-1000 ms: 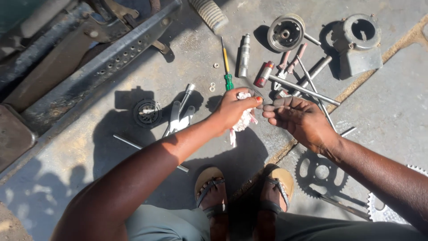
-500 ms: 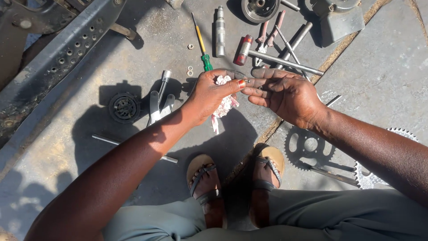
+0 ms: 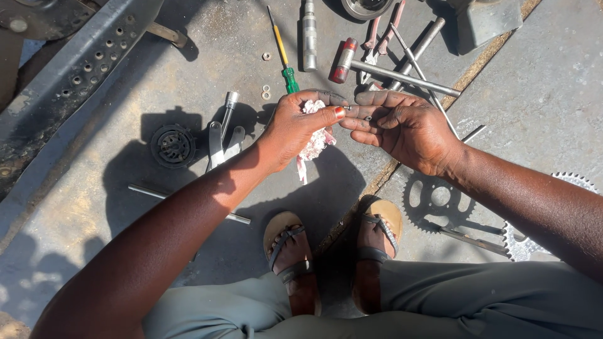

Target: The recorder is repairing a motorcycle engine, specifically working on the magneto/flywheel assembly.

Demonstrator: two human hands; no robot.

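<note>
Small part (image 3: pixel 347 108) at fingertips too tiny to identify; rag (image 3: pixel 313 142) mostly hidden under left hand (image 3: pixel 294 129); top tools cut off by frame edge; left hand curled around rag, thumb and forefinger pinching part; right hand (image 3: pixel 402 129) palm-up, fingers loosely extended, tips meeting left's; both above concrete, near screwdriver (image 3: pixel 282 58); sprocket (image 3: pixel 433 201) under right wrist.
</note>
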